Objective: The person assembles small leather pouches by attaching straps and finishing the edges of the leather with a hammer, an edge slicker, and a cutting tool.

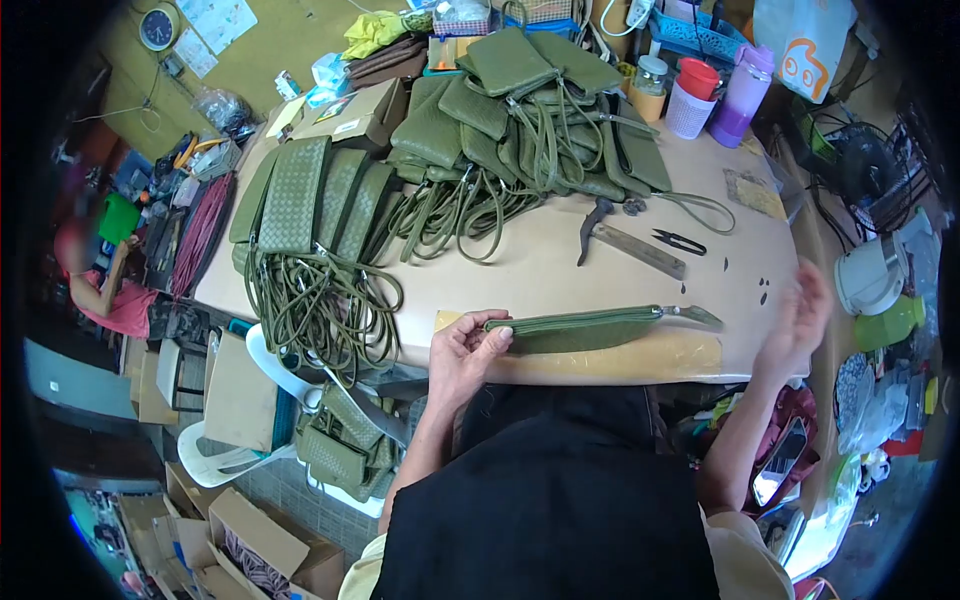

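Note:
My left hand (466, 348) pinches the left end of a flat green zip pouch (580, 333) between thumb and fingers. The pouch lies over the table's front edge with its zip facing up, and a short green tab (697, 316) sticks out at its right end. My right hand (798, 315) is raised apart from the pouch, over the table's right edge. Motion smears its fingers. Beyond the pouch lie a hammer (636, 250) with a wooden handle and small black thread snips (679, 242).
Green pouches with wrist straps are heaped at the table's back (450, 125), with woven ones stacked at left (295, 195). Cups and a purple bottle (742, 95) stand at back right. A person (105, 280) sits at far left. Below are a white chair (215, 455) and cardboard boxes (260, 535).

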Tool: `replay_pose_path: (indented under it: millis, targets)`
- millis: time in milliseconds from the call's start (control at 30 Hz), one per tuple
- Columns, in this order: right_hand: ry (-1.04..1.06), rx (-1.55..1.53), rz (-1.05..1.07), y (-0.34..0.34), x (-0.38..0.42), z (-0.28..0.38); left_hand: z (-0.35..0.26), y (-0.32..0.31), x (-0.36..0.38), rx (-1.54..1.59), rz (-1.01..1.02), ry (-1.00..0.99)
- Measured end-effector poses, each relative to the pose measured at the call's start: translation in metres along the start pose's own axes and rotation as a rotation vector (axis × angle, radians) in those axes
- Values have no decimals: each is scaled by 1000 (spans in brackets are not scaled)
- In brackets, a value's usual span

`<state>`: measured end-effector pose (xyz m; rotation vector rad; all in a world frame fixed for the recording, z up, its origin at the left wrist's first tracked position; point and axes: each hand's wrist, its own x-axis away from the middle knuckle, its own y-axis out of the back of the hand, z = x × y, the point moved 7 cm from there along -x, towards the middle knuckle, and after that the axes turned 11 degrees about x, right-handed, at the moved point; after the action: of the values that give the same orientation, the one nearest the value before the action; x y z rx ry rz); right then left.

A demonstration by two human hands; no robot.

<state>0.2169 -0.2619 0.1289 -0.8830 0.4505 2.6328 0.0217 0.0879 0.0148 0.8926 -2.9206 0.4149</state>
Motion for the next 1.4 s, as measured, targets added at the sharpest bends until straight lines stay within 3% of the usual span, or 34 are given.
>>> replay_pose_path:
  millis: [67,100,133,233,300,400,733,800,833,900,933,1000,1033,1067,1133,1200,1300,1400]
  targets:
    - [399,18,487,-58,37,78,-2,-1,0,-47,29,-23]
    - [274,25,727,-89,64,89,-2,0,0,-49,26,-24]
    - [557,184,809,-109,85,123,-2,-1,0,-20,23,-42]
    - [659,218,931,-156,124,117,-2,-1,3,20,9,-52]
    - [578,302,1257,-178,145,98,-3,-2,3,65,-8,-40]
    - [580,220,1141,-176,142,102,-3,-3,5,52,-7,-5]
    - [577,196,1125,-169,145,107,-1,-10,5,145,42,-29]
    - [742,196,836,-154,135,128,-26,-17,12,69,23,-238]
    - [733,204,835,-153,135,127,-28,-17,7,69,32,-230]
    - [882,195,614,-137,133,136,-50,-31,8,-341,199,-543]
    - [874,204,611,-137,137,125,-40,-33,6,-340,210,-540]
    - [665,225,936,-155,152,76,29,-22,-11,-154,178,3]
    - [661,230,923,-156,151,68,33,-23,-9,-361,185,3]
    - [538,184,1046,-161,153,54,30,-25,-5,-466,199,-31]
    - [278,88,1299,-162,158,41,33,-25,-7,-425,186,40]
    - [83,145,1358,-166,122,40,39,-21,-14,-360,226,73]
    - [369,325,800,-206,43,-16,53,-16,-24,-236,245,125]
    - [469,585,822,-243,12,-65,55,-17,-27,-168,235,169]
